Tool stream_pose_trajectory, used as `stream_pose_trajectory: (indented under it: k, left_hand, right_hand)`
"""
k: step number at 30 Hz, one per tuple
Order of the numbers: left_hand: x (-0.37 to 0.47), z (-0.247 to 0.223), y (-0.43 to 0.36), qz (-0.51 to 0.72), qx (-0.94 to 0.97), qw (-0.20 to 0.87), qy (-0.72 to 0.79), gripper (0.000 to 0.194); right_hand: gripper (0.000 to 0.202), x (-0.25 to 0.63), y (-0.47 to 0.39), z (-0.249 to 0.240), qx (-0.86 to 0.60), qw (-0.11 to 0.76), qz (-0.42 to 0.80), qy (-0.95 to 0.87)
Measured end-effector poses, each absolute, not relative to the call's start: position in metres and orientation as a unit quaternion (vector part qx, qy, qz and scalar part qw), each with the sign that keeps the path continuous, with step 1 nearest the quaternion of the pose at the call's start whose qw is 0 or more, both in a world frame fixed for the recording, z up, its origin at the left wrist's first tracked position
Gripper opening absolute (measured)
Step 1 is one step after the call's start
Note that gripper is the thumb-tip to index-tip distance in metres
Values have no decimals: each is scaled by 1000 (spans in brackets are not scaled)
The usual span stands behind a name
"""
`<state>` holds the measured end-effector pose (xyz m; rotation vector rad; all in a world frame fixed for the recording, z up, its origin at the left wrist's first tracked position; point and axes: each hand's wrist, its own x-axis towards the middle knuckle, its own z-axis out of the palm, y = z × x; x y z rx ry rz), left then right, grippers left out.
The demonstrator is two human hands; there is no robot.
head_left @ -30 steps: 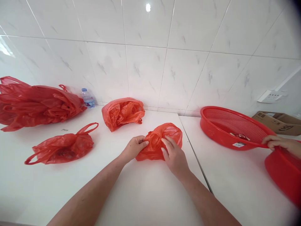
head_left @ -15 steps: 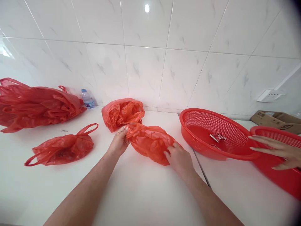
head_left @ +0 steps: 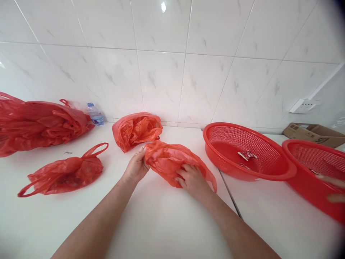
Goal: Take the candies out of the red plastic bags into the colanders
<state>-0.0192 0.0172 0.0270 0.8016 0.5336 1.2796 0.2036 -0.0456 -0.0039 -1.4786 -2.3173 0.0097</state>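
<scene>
A thin red plastic bag (head_left: 167, 162) is stretched between my two hands above the white table. My left hand (head_left: 137, 165) is closed on its gathered left end, thumb uppermost. At its right part, my right hand (head_left: 192, 180) grips the film with curled fingers; the fingertips are partly hidden by folds. Behind my left hand lies a bundle of crumpled red bags (head_left: 137, 129). To the left rests a filled red bag (head_left: 67, 174) with its loop handles spread; its contents are unclear.
A large pile of red bags (head_left: 40, 124) and a water bottle (head_left: 95, 114) stand at back left. On the right are a red plastic basket (head_left: 248, 172) holding small red packets, another red basket (head_left: 304, 190) with another person's hand (head_left: 334, 189) at it, and a cardboard box (head_left: 312, 133).
My right hand has moved left along the bag, whose right end now spreads past my wrist. The other person's hand has shifted right and down. The view has turned slightly.
</scene>
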Motion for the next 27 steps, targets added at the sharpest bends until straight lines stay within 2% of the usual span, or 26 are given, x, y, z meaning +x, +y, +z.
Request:
stream_pose_trajectory:
  k: [3,7,11,15,18,21,24,27]
  left_hand:
    - [-27,25,25,611,333,670,260,20]
    - [-23,18,26,589,352,665,295,25]
    - [-19,9,25,551,382,673,311,25]
    - [-22,2,29,533,374,688,321,24]
    - [-24,2,30,530,366,691,327,30]
    - [-25,4,30,531,358,691,336,31]
    - [-24,7,28,525,361,692,340,30]
    - [-23,7,27,518,361,695,343,29]
  right_hand:
    - [19,203,-50,-2,-515,197,37,-833]
    - [19,198,-56,-4,-503,198,22,-841]
    - [32,196,-60,2,-522,257,-51,-812]
    - [30,214,-60,25,-544,359,-161,-741]
    - [33,252,-63,43,-597,396,-239,-655]
    - [39,297,-75,49,-660,336,-271,-615]
    - [37,324,-99,41,-684,215,-225,-660]
    - [35,325,-127,26,-683,142,-187,-691]
